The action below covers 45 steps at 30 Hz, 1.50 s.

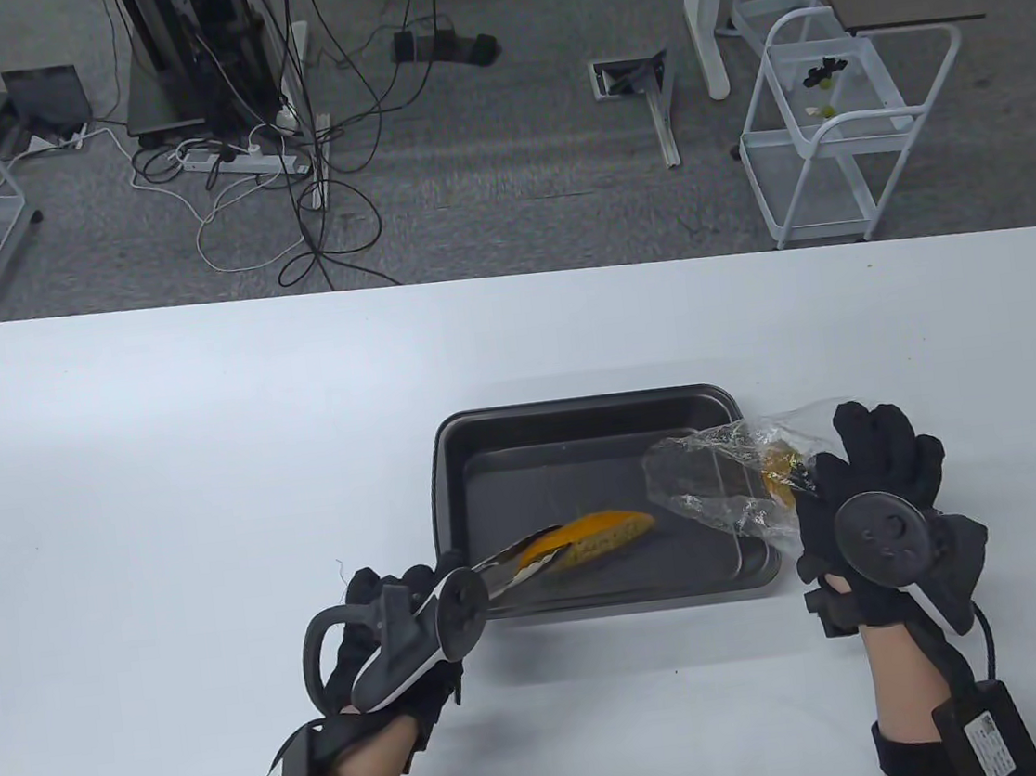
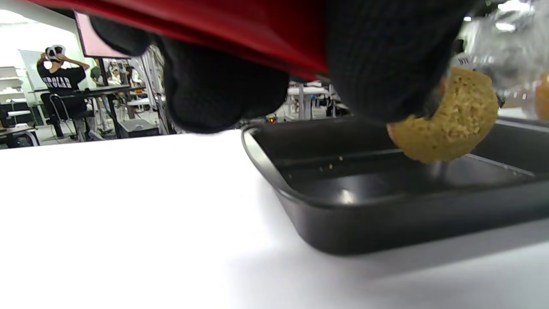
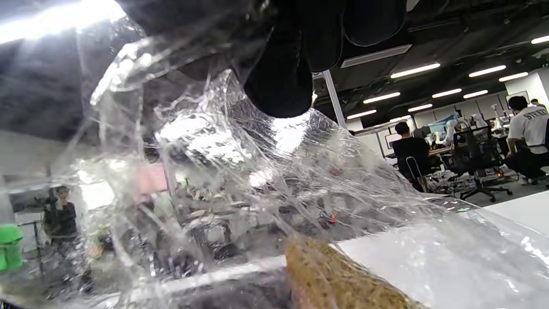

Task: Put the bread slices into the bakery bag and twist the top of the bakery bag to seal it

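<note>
A black baking tray (image 1: 577,414) sits mid-table. My left hand (image 1: 429,590) is at its near left corner and grips metal tongs (image 1: 512,564). The tongs hold a golden-crusted bread slice (image 1: 595,534) just above the tray floor. In the left wrist view that slice (image 2: 446,124) hangs below my gloved fingers (image 2: 214,86) over the tray (image 2: 386,223). My right hand (image 1: 856,480) holds a clear crinkled bakery bag (image 1: 716,482) over the tray's right end, its mouth facing left. One bread slice (image 1: 779,463) lies inside the bag (image 3: 257,180), seen low in the right wrist view (image 3: 334,279).
The white table (image 1: 166,493) stretches wide to the left of the tray and along its front. Beyond its far edge, on the floor, stand a white wire cart (image 1: 843,127) and a tangle of cables (image 1: 267,155). People sit at desks far behind.
</note>
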Each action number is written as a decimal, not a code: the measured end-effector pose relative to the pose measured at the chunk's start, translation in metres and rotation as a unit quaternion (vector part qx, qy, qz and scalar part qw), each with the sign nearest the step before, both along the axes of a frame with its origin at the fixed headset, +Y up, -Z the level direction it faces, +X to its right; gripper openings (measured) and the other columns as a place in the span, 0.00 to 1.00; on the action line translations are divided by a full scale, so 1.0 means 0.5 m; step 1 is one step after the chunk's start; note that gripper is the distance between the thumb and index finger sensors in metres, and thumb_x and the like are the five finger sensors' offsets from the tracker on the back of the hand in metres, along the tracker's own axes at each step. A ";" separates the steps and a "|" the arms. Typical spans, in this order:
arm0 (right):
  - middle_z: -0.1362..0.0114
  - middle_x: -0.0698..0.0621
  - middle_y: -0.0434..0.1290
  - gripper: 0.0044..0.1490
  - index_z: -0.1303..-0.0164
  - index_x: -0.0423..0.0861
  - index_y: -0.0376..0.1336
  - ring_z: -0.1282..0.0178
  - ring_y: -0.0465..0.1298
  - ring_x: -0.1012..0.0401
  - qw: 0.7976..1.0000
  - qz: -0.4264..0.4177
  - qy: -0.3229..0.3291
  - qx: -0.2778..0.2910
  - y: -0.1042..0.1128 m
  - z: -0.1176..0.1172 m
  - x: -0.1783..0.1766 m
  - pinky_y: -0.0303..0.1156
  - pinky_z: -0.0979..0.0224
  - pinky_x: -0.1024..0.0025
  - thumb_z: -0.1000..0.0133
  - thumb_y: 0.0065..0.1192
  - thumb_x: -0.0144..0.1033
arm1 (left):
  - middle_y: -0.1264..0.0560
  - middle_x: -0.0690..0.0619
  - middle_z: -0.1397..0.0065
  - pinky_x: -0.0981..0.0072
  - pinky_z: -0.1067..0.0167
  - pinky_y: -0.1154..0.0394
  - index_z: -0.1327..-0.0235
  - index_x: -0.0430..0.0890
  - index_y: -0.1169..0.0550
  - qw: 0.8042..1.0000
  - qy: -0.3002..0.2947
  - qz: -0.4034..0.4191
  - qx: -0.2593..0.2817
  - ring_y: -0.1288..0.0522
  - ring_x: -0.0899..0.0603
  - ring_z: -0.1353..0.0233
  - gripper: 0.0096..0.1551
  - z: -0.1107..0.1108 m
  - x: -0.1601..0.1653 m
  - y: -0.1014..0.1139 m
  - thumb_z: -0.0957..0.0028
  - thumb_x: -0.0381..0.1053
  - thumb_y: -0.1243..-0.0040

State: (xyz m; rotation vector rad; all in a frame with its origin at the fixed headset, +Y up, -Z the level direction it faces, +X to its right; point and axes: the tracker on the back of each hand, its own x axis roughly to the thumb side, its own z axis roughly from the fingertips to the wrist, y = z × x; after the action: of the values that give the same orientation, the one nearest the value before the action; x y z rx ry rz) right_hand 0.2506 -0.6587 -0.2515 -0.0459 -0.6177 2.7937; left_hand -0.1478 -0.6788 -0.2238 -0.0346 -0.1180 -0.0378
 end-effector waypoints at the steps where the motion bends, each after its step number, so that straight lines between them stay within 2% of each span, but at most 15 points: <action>1: 0.19 0.33 0.64 0.27 0.55 0.29 0.77 0.19 0.56 0.29 1.000 0.006 0.000 0.000 -0.002 0.000 -0.004 0.44 0.25 0.25 0.46 0.68 0.39 | 0.17 0.49 0.37 0.40 0.25 0.31 0.30 0.57 0.24 1.000 0.002 0.002 0.000 0.15 0.44 0.45 0.42 0.004 -0.004 0.004 0.61 0.64 0.24; 11: 0.19 0.34 0.64 0.27 0.54 0.30 0.77 0.19 0.56 0.30 0.999 0.052 0.004 0.013 -0.019 -0.003 -0.039 0.44 0.25 0.25 0.46 0.68 0.40 | 0.17 0.49 0.37 0.40 0.25 0.31 0.30 0.57 0.25 0.999 0.006 0.024 0.026 0.14 0.44 0.45 0.43 0.040 -0.032 0.038 0.61 0.65 0.24; 22: 0.19 0.34 0.64 0.27 0.53 0.31 0.77 0.18 0.56 0.30 0.992 0.120 0.030 0.030 -0.029 0.008 -0.101 0.44 0.25 0.25 0.46 0.68 0.40 | 0.17 0.49 0.38 0.40 0.25 0.30 0.29 0.56 0.24 0.998 -0.009 0.056 0.003 0.14 0.43 0.46 0.43 0.034 0.027 0.033 0.60 0.65 0.25; 28: 0.19 0.35 0.65 0.27 0.53 0.31 0.77 0.19 0.57 0.30 0.988 0.146 0.029 0.048 -0.033 0.018 -0.132 0.44 0.25 0.25 0.47 0.68 0.40 | 0.15 0.48 0.39 0.41 0.26 0.29 0.30 0.55 0.24 0.994 -0.010 0.094 -0.062 0.12 0.44 0.48 0.42 0.020 0.059 0.015 0.60 0.66 0.25; 35: 0.22 0.34 0.68 0.27 0.57 0.30 0.79 0.20 0.60 0.30 0.987 0.138 -0.006 0.077 -0.028 0.027 -0.139 0.46 0.25 0.26 0.47 0.69 0.40 | 0.15 0.47 0.39 0.42 0.27 0.28 0.29 0.53 0.24 0.982 -0.006 0.132 -0.136 0.12 0.45 0.49 0.43 0.012 0.072 0.001 0.58 0.67 0.26; 39: 0.22 0.35 0.68 0.27 0.59 0.29 0.79 0.20 0.60 0.31 0.988 0.134 0.019 0.075 -0.029 0.030 -0.149 0.47 0.25 0.26 0.47 0.69 0.40 | 0.15 0.47 0.39 0.43 0.27 0.28 0.29 0.52 0.24 0.972 0.005 0.170 -0.163 0.12 0.45 0.50 0.43 0.005 0.076 -0.007 0.58 0.67 0.26; 41: 0.23 0.34 0.69 0.27 0.60 0.29 0.79 0.22 0.62 0.31 0.987 0.139 0.011 0.084 -0.029 0.033 -0.156 0.48 0.25 0.26 0.47 0.69 0.41 | 0.16 0.47 0.39 0.43 0.27 0.28 0.29 0.52 0.24 0.966 0.011 0.186 -0.180 0.12 0.45 0.50 0.43 0.002 0.079 -0.013 0.58 0.67 0.26; 42: 0.24 0.34 0.71 0.27 0.62 0.30 0.80 0.24 0.65 0.31 0.985 0.142 -0.022 0.096 -0.026 0.038 -0.157 0.51 0.26 0.27 0.48 0.69 0.41 | 0.16 0.47 0.39 0.43 0.28 0.27 0.29 0.52 0.24 0.961 0.008 0.200 -0.191 0.12 0.45 0.50 0.43 0.001 0.081 -0.017 0.58 0.67 0.26; 44: 0.25 0.34 0.71 0.27 0.62 0.30 0.80 0.24 0.65 0.31 0.986 0.130 -0.019 0.100 -0.022 0.043 -0.158 0.51 0.26 0.27 0.47 0.68 0.42 | 0.16 0.47 0.39 0.43 0.28 0.27 0.29 0.51 0.24 0.946 0.017 0.228 -0.229 0.12 0.45 0.50 0.43 -0.002 0.082 -0.029 0.57 0.67 0.27; 45: 0.26 0.34 0.72 0.27 0.63 0.29 0.80 0.25 0.66 0.31 0.986 0.116 -0.029 0.119 -0.020 0.047 -0.156 0.52 0.26 0.27 0.47 0.69 0.41 | 0.16 0.47 0.39 0.43 0.28 0.27 0.29 0.51 0.24 0.938 0.020 0.242 -0.247 0.12 0.45 0.50 0.43 -0.002 0.083 -0.036 0.56 0.67 0.27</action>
State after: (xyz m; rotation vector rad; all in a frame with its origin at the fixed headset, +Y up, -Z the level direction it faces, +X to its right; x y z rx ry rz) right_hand 0.1727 -0.6686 -0.2280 -0.0085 -1.0284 2.9242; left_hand -0.1065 -0.6969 -0.2248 -0.5090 -0.0905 0.4880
